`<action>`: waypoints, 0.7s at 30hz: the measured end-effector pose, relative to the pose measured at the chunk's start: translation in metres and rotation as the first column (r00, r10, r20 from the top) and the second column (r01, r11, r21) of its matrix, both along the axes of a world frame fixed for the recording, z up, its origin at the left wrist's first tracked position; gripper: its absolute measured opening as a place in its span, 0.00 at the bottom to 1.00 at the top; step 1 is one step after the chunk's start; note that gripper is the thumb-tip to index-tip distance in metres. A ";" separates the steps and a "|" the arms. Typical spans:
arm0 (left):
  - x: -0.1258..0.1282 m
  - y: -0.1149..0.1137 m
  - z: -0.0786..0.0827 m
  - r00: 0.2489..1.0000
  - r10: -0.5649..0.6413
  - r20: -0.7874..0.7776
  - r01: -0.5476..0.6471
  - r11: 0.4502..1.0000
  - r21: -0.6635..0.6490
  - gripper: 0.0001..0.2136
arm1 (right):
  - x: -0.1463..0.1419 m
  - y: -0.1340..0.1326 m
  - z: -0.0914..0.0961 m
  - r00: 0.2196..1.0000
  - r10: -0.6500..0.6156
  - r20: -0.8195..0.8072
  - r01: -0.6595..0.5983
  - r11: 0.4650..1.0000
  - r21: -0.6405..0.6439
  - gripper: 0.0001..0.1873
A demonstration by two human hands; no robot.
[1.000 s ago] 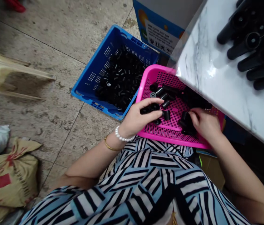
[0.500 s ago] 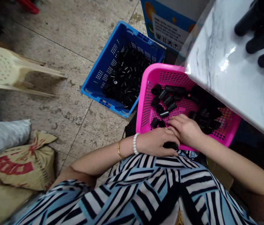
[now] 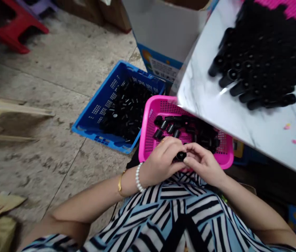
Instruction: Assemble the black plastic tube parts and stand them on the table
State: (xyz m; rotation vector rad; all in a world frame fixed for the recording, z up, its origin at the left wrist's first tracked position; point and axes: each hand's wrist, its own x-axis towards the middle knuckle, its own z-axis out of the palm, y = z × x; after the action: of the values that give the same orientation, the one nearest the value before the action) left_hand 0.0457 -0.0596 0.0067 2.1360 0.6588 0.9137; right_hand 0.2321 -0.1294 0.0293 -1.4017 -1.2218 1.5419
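1 black cylinder (image 3: pixel 181 156) in left fingers (image 3: pixel 171 147); right fingers (image 3: pixel 196 148), apart 1 second ago, adjoin, grip unclear.

The light blue top (image 3: pixel 148 210) has blocks of black and white stripes and black neck trim (image 3: pixel 176 228). A white bead bracelet (image 3: pixel 138 177) and gold bangle (image 3: pixel 119 185) circle the left wrist (image 3: pixel 129 182).

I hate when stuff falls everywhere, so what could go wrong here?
The small black piece might slip out of the hands, maybe into the pink basket with the others. The black tubes piled on the white table could roll if it gets bumped. Someone might trip over the blue crate on the floor.
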 end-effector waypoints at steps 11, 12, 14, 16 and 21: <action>0.108 0.109 0.057 0.996 -0.083 -0.041 0.091 0.964 0.251 0.18 | 0.108 0.028 0.060 0.269 -0.774 0.573 0.125 0.618 0.776 0.17; 0.116 0.117 0.059 0.997 -0.065 -0.048 0.074 0.978 0.197 0.16 | 0.124 0.032 0.056 0.138 -0.817 0.560 0.117 0.575 0.810 0.17; 0.126 0.126 0.060 0.997 -0.047 -0.069 0.054 0.993 0.106 0.14 | 0.151 0.036 0.043 -0.002 -0.819 0.573 0.147 0.567 0.811 0.18; 0.127 0.127 0.058 0.994 -0.041 -0.097 0.047 0.997 0.063 0.14 | 0.168 0.039 0.029 -0.044 -0.798 0.601 0.200 0.583 0.788 0.20; 0.111 0.119 0.057 0.988 0.073 -0.136 -0.060 0.994 0.096 0.23 | 0.173 0.041 0.010 -0.077 -0.836 0.544 0.222 0.517 0.827 0.33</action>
State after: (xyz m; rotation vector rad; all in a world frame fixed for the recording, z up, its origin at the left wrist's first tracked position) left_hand 0.1568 0.0592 0.0636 2.2873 0.7758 0.8493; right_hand 0.4054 -0.0881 0.0391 -2.1171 -1.1406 -0.5771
